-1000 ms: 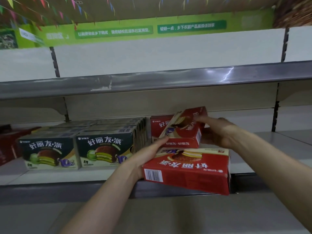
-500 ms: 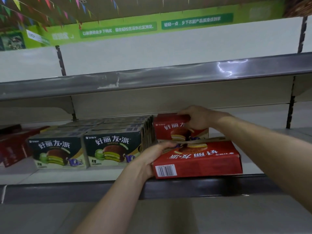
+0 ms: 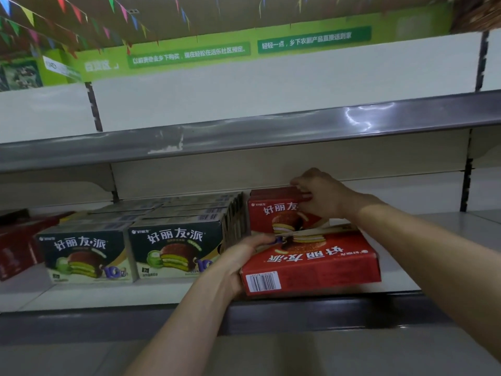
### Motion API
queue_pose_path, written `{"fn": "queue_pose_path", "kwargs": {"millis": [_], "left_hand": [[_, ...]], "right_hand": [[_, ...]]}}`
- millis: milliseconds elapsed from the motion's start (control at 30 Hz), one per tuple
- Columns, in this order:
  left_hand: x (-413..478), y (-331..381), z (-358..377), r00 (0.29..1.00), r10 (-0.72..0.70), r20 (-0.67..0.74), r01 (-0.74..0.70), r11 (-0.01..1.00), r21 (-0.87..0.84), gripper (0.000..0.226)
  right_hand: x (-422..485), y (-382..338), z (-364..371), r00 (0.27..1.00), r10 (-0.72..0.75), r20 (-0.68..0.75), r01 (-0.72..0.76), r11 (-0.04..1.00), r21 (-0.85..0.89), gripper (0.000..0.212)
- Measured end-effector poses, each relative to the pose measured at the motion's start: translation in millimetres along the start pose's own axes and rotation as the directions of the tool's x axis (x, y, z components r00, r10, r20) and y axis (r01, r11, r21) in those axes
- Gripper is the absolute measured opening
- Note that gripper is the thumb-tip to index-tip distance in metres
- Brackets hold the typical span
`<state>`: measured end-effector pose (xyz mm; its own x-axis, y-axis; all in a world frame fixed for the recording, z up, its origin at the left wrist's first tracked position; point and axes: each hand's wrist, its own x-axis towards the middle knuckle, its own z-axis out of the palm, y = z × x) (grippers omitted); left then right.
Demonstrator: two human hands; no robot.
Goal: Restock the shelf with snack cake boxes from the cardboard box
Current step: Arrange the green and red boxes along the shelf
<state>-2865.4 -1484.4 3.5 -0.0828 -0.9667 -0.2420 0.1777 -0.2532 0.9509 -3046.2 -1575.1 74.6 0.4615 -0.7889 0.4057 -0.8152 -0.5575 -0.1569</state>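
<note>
The shelf (image 3: 81,294) fills the middle of the frame, a pale deck with a dark front lip, and the step in hand looks to be seating a standing red box (image 3: 273,210) upright at centre right, against the green boxes (image 3: 173,248) on its left. To do it well, I judge the right hand (image 3: 322,196) should push that box straight back and square it flush with its neighbours, face forward, so that room is left in front for the next one. That hand sits at the box's top right corner, fingers curled over the top edge and gripping it. Below it, the flat red box (image 3: 311,264) lies face up at the shelf's front edge, print upside down to me, barcode end outward; the left hand (image 3: 238,256) holds its left end, thumb on top, the other fingers hidden beneath. It will probably need tipping upright without knocking the one behind. As for what the shelf holds: two rows of green boxes run back at centre left, more dark red packs (image 3: 16,248) sit at the far left edge, blurred. The upper shelf (image 3: 244,137) shows no goods. The cardboard box is not in view.
</note>
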Motion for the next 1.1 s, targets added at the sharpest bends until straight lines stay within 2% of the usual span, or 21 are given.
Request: {"fn": "queue_pose_path", "kwargs": {"millis": [100,167,267,367,433,467,533,600,633,767,933,1100], "left_hand": [[-2,1,1,1.0,0.007,0.0,-0.007,1.0,-0.017,0.052],[-3,1,2,1.0,0.015,-0.001,-0.015,1.0,-0.006,0.061],[-5,2,4,1.0,0.022,0.01,-0.023,1.0,0.005,0.068],[-8,4,10,0.999,0.027,0.018,-0.027,1.0,0.001,0.068],[-9,5,16,1.0,0.028,0.014,-0.028,1.0,0.011,0.067],[-9,6,19,1.0,0.023,0.009,-0.023,1.0,0.02,0.063],[-11,8,26,1.0,0.019,0.002,-0.019,0.999,0.028,0.042],[-13,12,32,1.0,0.015,0.015,-0.016,0.999,0.029,0.018],[-14,13,35,1.0,0.013,0.019,-0.014,0.999,0.032,0.013],[-17,19,40,0.999,-0.008,0.047,0.007,1.0,0.015,0.019],[-17,17,40,0.998,-0.012,0.056,0.009,0.999,0.051,0.03],[-14,19,41,0.999,0.038,-0.003,-0.038,0.999,-0.035,0.013]], "right_hand": [[-21,3,-16,0.996,0.036,-0.076,-0.021,0.981,0.19,0.036],[-38,6,-23,0.988,0.135,-0.081,-0.1,0.936,0.337,0.024],[-66,5,-32,0.957,0.269,0.112,-0.289,0.832,0.472,0.024],[-89,2,-38,0.877,0.304,0.373,-0.463,0.744,0.481,0.028],[-98,2,-39,0.846,0.323,0.423,-0.512,0.711,0.482,0.022],[-101,3,-40,0.838,0.336,0.429,-0.528,0.699,0.482,0.018],[-107,6,-40,0.822,0.369,0.434,-0.557,0.676,0.482,0.017],[-111,10,-40,0.804,0.387,0.451,-0.584,0.654,0.481,0.028],[-112,12,-41,0.798,0.397,0.454,-0.595,0.64,0.487,0.033],[-116,18,-45,0.804,0.434,0.406,-0.594,0.58,0.557,0.035],[-118,21,-46,0.818,0.455,0.353,-0.572,0.575,0.585,0.033],[-117,19,-39,0.813,0.456,0.362,-0.573,0.512,0.64,0.033]]}}
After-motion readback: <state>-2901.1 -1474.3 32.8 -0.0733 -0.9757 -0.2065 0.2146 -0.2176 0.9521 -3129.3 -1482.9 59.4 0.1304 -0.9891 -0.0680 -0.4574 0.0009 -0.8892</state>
